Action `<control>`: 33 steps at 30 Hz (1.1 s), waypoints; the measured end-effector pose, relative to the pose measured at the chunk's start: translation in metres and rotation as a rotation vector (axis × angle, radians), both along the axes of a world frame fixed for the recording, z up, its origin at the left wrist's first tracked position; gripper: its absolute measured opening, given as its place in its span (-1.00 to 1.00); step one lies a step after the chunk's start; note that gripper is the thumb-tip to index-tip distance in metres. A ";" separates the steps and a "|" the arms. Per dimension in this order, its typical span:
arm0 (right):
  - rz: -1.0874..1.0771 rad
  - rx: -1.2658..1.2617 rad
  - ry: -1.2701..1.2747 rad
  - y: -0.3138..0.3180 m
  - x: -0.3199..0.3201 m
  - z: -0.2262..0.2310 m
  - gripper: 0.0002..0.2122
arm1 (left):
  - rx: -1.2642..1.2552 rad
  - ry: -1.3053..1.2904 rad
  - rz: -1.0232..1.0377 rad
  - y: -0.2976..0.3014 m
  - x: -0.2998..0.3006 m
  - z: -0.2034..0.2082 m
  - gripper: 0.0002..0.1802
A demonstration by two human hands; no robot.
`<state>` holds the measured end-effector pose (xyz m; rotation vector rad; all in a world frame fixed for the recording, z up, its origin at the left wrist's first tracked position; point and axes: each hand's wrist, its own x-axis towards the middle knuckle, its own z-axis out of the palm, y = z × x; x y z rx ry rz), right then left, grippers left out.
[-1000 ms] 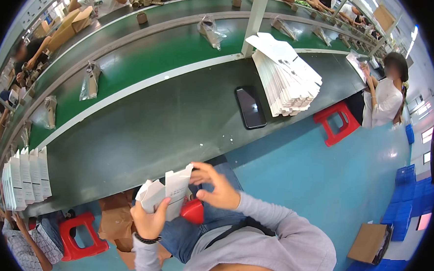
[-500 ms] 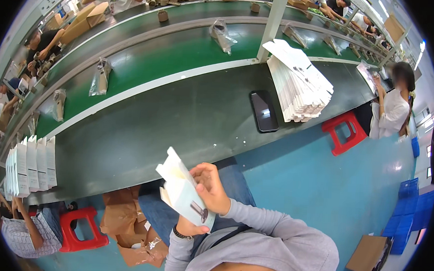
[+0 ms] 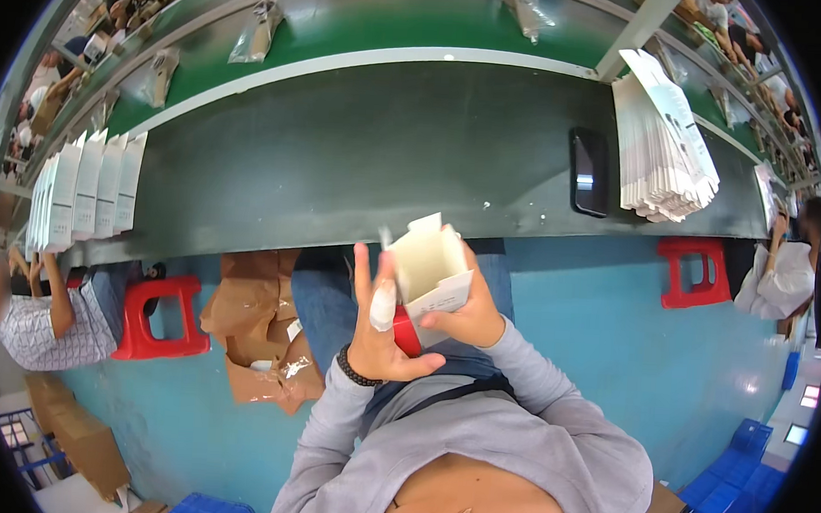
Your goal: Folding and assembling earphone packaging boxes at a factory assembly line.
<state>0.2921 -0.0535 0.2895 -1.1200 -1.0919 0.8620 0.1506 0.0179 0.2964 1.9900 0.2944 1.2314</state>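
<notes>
An open white carton (image 3: 438, 295) is in my right hand (image 3: 475, 308), its unfolded flaps upward and its pale inside showing. The thumb presses on the near printed side and the fingers go round behind. My left hand (image 3: 377, 334) is open beside the carton, fingers apart and pointing up, with a white wrap round one finger. Whether it touches the carton's left side I cannot tell. Both hands are above my lap, in front of the dark table's near edge (image 3: 337, 239).
A black phone (image 3: 588, 173) lies by a stack of flattened white cartons (image 3: 662, 149) at the right. Several white cartons (image 3: 84, 188) stand at the left. Behind, bagged items (image 3: 258, 31) lie on a green conveyor (image 3: 367, 17). Red stools (image 3: 161, 322) and brown paper (image 3: 257, 341) are below.
My left hand has let go of the carton's bottom and opened beside it. The carton has turned more upright, its open end now showing, held by my right hand. The view has shifted.
</notes>
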 end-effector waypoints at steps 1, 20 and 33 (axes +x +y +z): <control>-0.005 -0.007 0.111 0.002 -0.002 0.001 -0.03 | 0.042 0.133 -0.024 0.008 -0.006 0.006 0.04; -0.005 0.083 0.361 0.015 -0.024 0.015 -0.72 | -0.300 -0.240 0.089 -0.011 0.014 0.003 -0.38; -0.237 0.139 -0.503 0.008 -0.012 0.013 -0.87 | -0.093 -0.049 0.103 0.000 0.001 0.003 -0.50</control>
